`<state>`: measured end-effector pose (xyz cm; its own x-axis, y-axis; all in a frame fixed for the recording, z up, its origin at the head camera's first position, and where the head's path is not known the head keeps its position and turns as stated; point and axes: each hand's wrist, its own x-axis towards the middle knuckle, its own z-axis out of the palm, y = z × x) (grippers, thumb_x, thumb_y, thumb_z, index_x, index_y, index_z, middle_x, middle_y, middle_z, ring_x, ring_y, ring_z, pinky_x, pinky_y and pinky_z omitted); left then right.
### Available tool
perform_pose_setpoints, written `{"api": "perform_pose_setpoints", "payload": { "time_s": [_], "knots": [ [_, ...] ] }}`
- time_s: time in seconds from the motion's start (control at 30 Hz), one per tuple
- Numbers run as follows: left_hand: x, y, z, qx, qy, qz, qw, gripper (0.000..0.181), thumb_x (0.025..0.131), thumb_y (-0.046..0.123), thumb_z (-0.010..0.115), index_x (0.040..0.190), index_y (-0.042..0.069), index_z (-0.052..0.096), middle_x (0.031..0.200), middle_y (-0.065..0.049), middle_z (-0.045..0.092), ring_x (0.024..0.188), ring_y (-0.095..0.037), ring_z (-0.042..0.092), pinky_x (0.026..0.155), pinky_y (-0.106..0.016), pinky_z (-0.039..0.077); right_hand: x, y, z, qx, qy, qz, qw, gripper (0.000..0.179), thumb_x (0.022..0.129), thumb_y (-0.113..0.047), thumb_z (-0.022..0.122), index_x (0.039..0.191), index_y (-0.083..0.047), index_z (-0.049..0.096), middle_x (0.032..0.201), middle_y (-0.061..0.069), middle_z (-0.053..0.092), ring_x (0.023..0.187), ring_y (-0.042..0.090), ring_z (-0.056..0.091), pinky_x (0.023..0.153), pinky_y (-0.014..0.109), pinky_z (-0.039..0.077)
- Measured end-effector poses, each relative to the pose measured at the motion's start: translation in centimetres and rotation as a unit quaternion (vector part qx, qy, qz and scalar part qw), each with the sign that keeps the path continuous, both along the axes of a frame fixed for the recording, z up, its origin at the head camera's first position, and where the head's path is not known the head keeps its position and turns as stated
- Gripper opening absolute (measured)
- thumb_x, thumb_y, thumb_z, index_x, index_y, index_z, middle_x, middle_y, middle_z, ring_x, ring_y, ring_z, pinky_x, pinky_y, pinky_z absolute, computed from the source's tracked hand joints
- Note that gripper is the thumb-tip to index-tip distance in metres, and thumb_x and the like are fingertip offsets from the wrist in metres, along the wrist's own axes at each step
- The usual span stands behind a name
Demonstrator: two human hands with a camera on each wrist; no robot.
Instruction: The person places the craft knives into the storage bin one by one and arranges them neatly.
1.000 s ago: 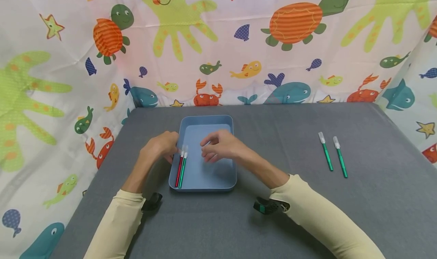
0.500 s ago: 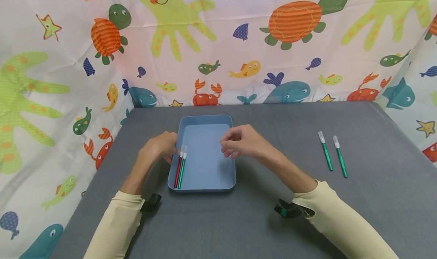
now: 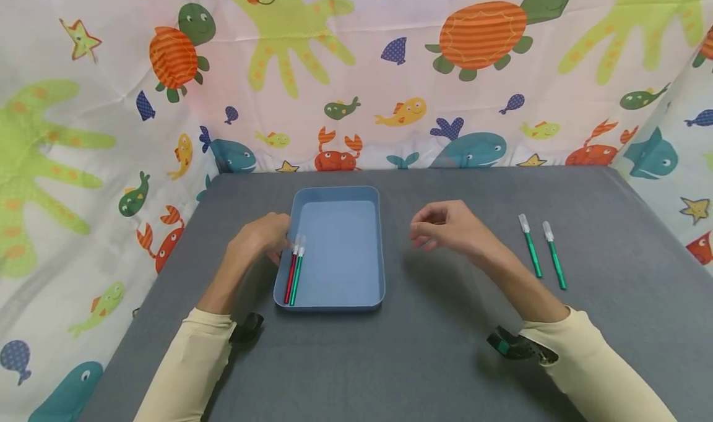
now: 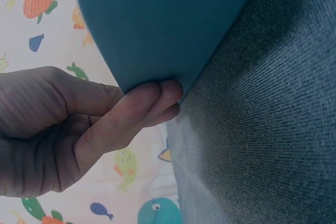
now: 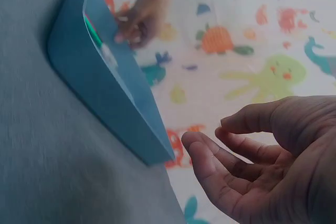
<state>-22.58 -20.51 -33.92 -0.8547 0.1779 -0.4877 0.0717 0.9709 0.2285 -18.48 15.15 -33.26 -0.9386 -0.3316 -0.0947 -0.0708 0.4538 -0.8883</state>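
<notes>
With thumb and fingers my left hand [image 3: 260,236] pinches the left wall of a shallow blue tray [image 3: 345,255]; the left wrist view shows the fingers [image 4: 142,103] around that wall. Inside the tray, along its left side, a red pen [image 3: 290,279] and a green pen [image 3: 297,279] lie side by side, both with clear caps. My right hand [image 3: 448,227] hovers over the table right of the tray, fingers loosely bent and holding nothing. In the right wrist view, a gap separates its thumb from its fingertips [image 5: 195,148].
Two more green pens, one on the left [image 3: 531,249] and one on the right [image 3: 556,258], lie on the grey table [image 3: 390,366] right of my right hand. A cloth printed with sea animals [image 3: 367,69] hangs behind the table and along both sides.
My right hand has moved right, from above the tray to over the table beside it. My left hand stays at the tray's left wall, and the pens have not moved.
</notes>
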Motion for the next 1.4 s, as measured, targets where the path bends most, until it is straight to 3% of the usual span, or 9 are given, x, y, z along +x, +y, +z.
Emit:
{"api": "perform_pose_setpoints", "payload": {
  "time_s": [0.17,0.47,0.73,0.87,0.97,1.17,1.4],
  "knots": [
    [0.3,-0.3,-0.1,0.001,0.003,-0.005,1.0000,0.038,0.102,0.009,0.066,0.134,-0.009,0.057,0.113,-0.022,0.071,0.075,-0.019,0.075,0.092,-0.046,0.061,-0.2,2.7,-0.1,0.008,0.004,-0.020,0.9998,0.027,0.102,-0.019,0.067,0.113,0.005,0.070,0.103,0.019,0.077,0.087,0.018,0.077,0.079,0.030,0.064],
    [0.2,-0.2,-0.2,0.010,0.002,0.003,0.9999,0.038,0.103,0.009,0.065,0.134,-0.009,0.055,0.118,-0.024,0.070,0.073,-0.018,0.076,0.095,-0.047,0.060,-1.4,8.5,-0.8,0.065,-0.003,-0.083,0.9944,0.034,0.105,-0.017,0.062,0.125,0.011,0.062,0.100,0.011,0.078,0.080,0.005,0.074,0.075,0.024,0.064],
    [0.1,0.0,-0.1,0.010,0.000,0.005,0.9999,0.038,0.103,0.009,0.065,0.135,-0.008,0.055,0.116,-0.022,0.069,0.076,-0.018,0.076,0.093,-0.045,0.061,-2.1,13.4,-1.4,0.083,-0.032,-0.116,0.9892,0.044,0.107,-0.021,0.059,0.133,0.014,0.056,0.095,-0.002,0.078,0.081,0.001,0.074,0.077,0.023,0.063],
    [0.1,0.0,0.0,0.010,0.000,0.007,0.9999,0.036,0.103,0.008,0.064,0.134,-0.008,0.056,0.114,-0.021,0.069,0.076,-0.018,0.075,0.091,-0.044,0.061,-2.2,14.7,-1.6,0.108,-0.027,-0.126,0.9859,0.042,0.107,-0.018,0.059,0.131,0.016,0.056,0.090,-0.001,0.077,0.076,0.001,0.073,0.073,0.023,0.063],
    [0.1,0.0,0.1,0.009,0.001,0.006,0.9999,0.035,0.103,0.008,0.064,0.133,-0.008,0.056,0.113,-0.021,0.069,0.076,-0.019,0.075,0.091,-0.043,0.061,-2.2,15.2,-1.9,0.149,-0.009,-0.144,0.9783,0.038,0.105,-0.015,0.060,0.126,0.017,0.060,0.086,0.006,0.077,0.071,0.004,0.072,0.067,0.023,0.062],
    [0.0,0.0,0.2,0.006,-0.001,0.002,1.0000,0.038,0.103,0.008,0.064,0.135,-0.008,0.054,0.118,-0.023,0.069,0.077,-0.019,0.075,0.091,-0.044,0.061,-1.8,15.9,-2.5,0.241,0.012,-0.177,0.9540,0.034,0.101,-0.016,0.065,0.115,0.015,0.067,0.090,0.024,0.076,0.071,0.018,0.073,0.060,0.027,0.054],
    [-0.1,0.0,0.2,-0.001,0.000,-0.001,1.0000,0.040,0.104,0.009,0.063,0.137,-0.009,0.053,0.125,-0.027,0.067,0.073,-0.018,0.075,0.094,-0.046,0.060,-1.4,16.2,-3.2,0.281,-0.003,-0.188,0.9412,0.032,0.099,-0.015,0.067,0.112,0.014,0.070,0.091,0.026,0.075,0.073,0.024,0.071,0.060,0.029,0.049]
  ]
}}
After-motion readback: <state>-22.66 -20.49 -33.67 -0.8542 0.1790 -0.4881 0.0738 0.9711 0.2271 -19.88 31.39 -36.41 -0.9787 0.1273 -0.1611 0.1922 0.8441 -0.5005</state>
